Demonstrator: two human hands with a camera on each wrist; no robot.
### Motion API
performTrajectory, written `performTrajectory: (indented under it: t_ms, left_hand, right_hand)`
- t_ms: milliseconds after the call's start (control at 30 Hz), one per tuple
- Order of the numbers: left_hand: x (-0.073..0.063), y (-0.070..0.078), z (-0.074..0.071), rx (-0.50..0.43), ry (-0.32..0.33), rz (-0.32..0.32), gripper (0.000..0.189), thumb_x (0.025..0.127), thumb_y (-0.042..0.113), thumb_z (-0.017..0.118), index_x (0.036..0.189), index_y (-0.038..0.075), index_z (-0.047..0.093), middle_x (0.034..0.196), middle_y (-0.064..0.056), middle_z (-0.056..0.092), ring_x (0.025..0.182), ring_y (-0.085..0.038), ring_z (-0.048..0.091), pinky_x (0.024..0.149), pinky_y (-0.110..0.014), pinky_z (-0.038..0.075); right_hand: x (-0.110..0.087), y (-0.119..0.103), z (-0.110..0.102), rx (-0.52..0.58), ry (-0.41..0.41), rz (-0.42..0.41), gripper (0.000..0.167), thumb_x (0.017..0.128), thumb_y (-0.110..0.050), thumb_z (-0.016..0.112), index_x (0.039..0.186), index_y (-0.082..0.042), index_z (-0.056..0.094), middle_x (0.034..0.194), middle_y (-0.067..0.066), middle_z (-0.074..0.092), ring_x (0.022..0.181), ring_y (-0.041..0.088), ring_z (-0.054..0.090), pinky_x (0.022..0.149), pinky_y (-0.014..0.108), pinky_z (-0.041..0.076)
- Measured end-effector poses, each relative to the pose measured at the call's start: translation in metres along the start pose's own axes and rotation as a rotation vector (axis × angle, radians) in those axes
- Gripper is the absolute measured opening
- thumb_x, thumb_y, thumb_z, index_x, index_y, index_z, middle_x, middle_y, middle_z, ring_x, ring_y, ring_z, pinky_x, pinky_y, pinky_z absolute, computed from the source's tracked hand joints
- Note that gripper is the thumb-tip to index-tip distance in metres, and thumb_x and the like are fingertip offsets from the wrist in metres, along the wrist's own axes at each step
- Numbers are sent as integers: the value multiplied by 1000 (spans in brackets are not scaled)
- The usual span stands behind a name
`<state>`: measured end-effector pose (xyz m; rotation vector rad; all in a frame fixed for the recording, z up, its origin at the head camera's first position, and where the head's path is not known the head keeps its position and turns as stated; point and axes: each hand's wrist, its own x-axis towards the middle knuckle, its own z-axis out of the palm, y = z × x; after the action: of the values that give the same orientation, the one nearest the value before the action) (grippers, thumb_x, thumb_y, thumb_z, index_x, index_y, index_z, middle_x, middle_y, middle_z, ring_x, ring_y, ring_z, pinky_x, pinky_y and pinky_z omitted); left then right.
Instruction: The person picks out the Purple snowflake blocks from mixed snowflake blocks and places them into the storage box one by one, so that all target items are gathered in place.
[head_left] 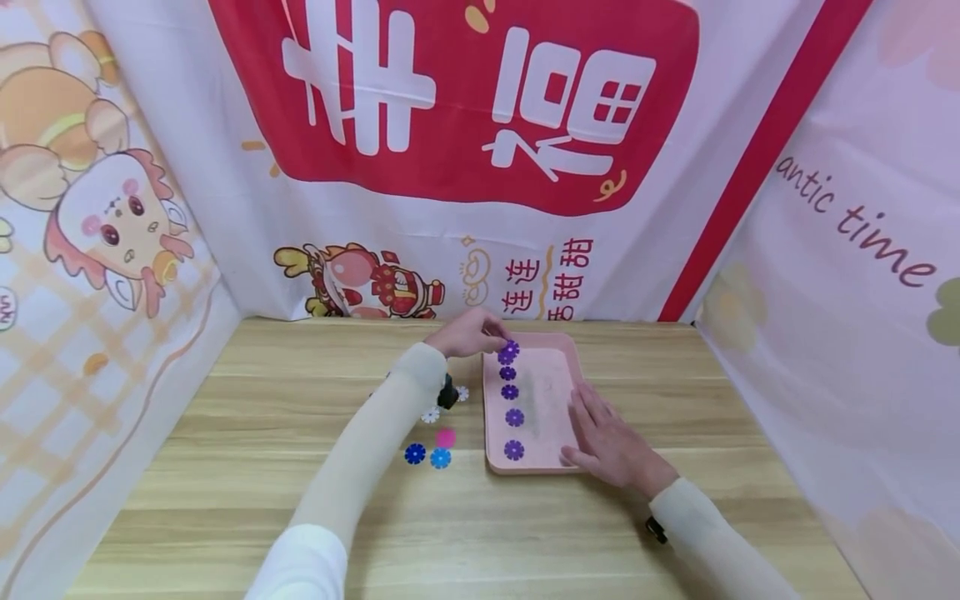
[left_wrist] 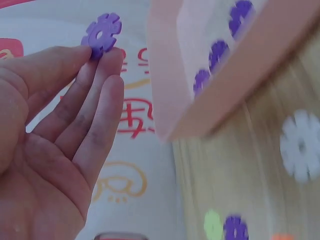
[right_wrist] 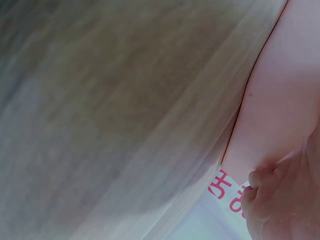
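Observation:
My left hand [head_left: 468, 333] is over the far left corner of a pink tray [head_left: 536, 469]. Between thumb and fingertips it pinches a purple snowflake disc [left_wrist: 102, 32], notched round the edge with a hole in the middle. Below it, several purple discs [head_left: 513, 417] form a column along the tray's left side. My right hand [head_left: 615, 446] rests on the tray's right rim, fingers extended and thumb reaching inward. The right wrist view catches this hand only partly, beside the pink tray wall [right_wrist: 280, 100].
Left of the tray, loose discs lie on the wooden table [head_left: 525, 533]: dark blue [head_left: 415, 453], light blue [head_left: 441, 458], pink [head_left: 446, 437] and white [head_left: 431, 415]. My left forearm covers part of this area. Printed cloth [head_left: 630, 250] hangs behind and at both sides.

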<state>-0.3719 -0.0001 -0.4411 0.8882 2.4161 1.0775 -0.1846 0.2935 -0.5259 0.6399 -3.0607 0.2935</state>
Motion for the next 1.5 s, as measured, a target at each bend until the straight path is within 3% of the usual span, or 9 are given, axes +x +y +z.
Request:
performTrajectory:
  t_ms: [267, 500, 733, 1033, 1233, 1500]
  left_hand:
    - [34, 7, 37, -146, 126, -145, 11, 99, 10, 72, 109, 11, 77, 101, -5, 77, 104, -31, 75, 94, -42, 63]
    - [52, 1, 64, -175, 230, -298, 7, 96, 6, 74, 101, 10, 79, 98, -6, 77, 95, -29, 75, 81, -37, 63]
    - [65, -11, 79, -22, 286, -306, 6, 93, 11, 78, 98, 12, 82, 97, -2, 79, 82, -16, 70, 74, -29, 60]
    - [80, -4, 88, 184, 337, -305, 6, 91, 23, 79, 94, 20, 84, 98, 4, 82, 86, -16, 71, 88, -38, 58]
    - [77, -4, 88, 220, 336, -319, 4, 90, 19, 80, 92, 20, 84, 97, 4, 82, 94, -19, 72, 96, -43, 56]
    - [70, -5, 83, 148, 314, -288, 8, 93, 15, 74, 92, 15, 82, 95, 0, 79, 85, -17, 68, 84, -34, 59]
  right_hand:
    - [2, 4, -1, -6, -12, 11, 99, 100, -61, 58, 168, -2, 15, 179, 17, 5, 166, 39, 11, 130, 62, 25]
    - [0, 0, -1, 18, 1, 4, 98, 100, -58, 60, 167, 0, 18, 178, 20, 8, 165, 41, 14, 129, 62, 27]
    - [2, -4, 2, 13, -15, 3, 97, 101, -60, 58, 167, -2, 17, 178, 18, 9, 165, 39, 14, 129, 60, 29]
    - [0, 0, 0, 2, -1, 17, 97, 100, -58, 60, 167, -1, 18, 178, 19, 10, 165, 38, 15, 129, 61, 28]
    - [1, -2, 1, -7, -2, -2, 97, 100, -57, 60, 166, 1, 20, 177, 20, 11, 165, 38, 16, 129, 61, 29]
    - [1, -2, 1, -3, 2, 10, 96, 100, -57, 60, 167, 0, 20, 178, 20, 11, 165, 38, 16, 129, 63, 29]
